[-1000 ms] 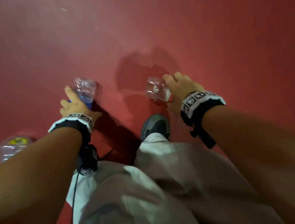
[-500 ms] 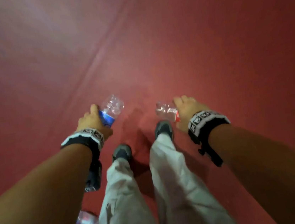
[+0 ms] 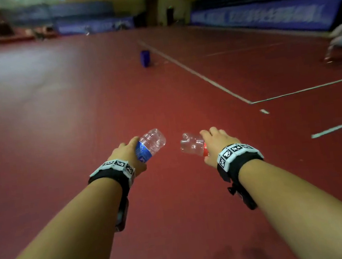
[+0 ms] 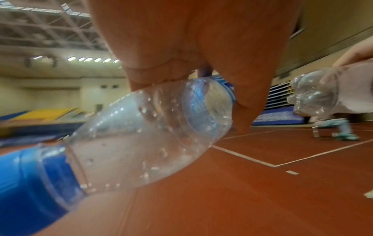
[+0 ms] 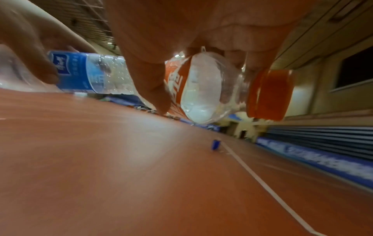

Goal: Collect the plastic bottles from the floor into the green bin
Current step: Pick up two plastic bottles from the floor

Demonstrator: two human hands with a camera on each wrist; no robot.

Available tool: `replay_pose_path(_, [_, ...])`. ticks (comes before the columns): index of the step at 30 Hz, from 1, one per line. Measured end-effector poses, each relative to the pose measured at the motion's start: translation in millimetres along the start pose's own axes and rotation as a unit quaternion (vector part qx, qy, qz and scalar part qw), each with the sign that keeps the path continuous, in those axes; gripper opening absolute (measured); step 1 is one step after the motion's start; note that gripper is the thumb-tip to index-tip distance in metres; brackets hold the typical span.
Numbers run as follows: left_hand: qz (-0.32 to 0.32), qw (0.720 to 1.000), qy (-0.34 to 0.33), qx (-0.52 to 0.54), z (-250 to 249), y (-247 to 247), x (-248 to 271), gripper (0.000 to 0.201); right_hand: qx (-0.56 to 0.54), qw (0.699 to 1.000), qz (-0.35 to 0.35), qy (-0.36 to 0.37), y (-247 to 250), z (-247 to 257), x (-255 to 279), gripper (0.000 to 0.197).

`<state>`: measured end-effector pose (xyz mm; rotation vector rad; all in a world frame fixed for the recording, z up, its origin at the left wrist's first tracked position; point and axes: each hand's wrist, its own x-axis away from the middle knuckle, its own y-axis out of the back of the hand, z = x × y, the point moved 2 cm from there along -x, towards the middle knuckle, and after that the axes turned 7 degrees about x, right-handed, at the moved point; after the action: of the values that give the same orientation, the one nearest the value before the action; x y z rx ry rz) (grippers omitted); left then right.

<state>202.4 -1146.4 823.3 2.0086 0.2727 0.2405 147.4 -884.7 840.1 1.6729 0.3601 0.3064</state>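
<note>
Floor (image 3: 57, 121): red court surface, marked with white lines (image 3: 197, 74); taken here as the landmark
Blue container (image 3: 145, 58): seen standing on the floor far ahead, just left of the long white line; blurred, kind not discernible
Left hand (image 3: 126, 156): held out above the floor, fingers curled round the blue-labelled bottle at its label
Right hand (image 3: 217, 145): held out above the floor, fingers closed round the red-labelled bottle near its label
Blue-labelled bottle (image 3: 150, 144): clear plastic, blue cap, carried clear of the floor, base pointed forward and inward
Red-labelled bottle (image 3: 191, 144): clear plastic, orange-red cap, carried clear of the floor, base pointed toward the other bottle, not touching it
Green bin: not identified in any view
</note>
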Motion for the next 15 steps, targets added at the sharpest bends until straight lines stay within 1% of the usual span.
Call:
replay_pose_path(2, [-0.017,0.996,-0.082,-0.027,-88.8,15.8,-19.7,0.094,0.014,0.997,-0.023,-0.068,28.2,-75.1,22.7,0.077])
replay_pose_path(4, [-0.039,0.986,-0.155,-0.039,-181.4,21.0,-37.3,0.094,0.037,0.989,-0.049,-0.135,51.2,-151.7,48.4,0.080])
replay_pose_path(6, [-0.047,0.971,-0.232,-0.041,-273.5,12.9,-47.0,0.094,0.054,0.975,-0.075,-0.201,70.3,-223.7,81.7,0.079])
replay_pose_path(8, [-0.045,0.949,-0.311,-0.034,-365.6,-1.4,-47.2,0.096,0.070,0.959,-0.084,-0.263,86.8,-289.7,119.8,0.078])
replay_pose_path(10, [-0.035,0.925,-0.378,-0.026,-452.9,-21.4,-38.7,0.098,0.089,0.937,-0.084,-0.328,99.5,-349.0,161.8,0.077])
replay_pose_path(12, [-0.024,0.897,-0.441,-0.012,-530.2,-46.8,-24.1,0.099,0.104,0.908,-0.079,-0.398,106.3,-398.9,206.4,0.075])
replay_pose_path(14, [0.000,0.868,-0.496,-0.001,-595.4,-76.7,-4.4,0.100,0.117,0.874,-0.067,-0.467,105.7,-436.1,255.5,0.074])
replay_pose_path(15, [0.014,0.856,-0.517,0.000,-620.4,-91.8,4.4,0.100,0.122,0.857,-0.061,-0.497,103.0,-448.4,278.7,0.073])
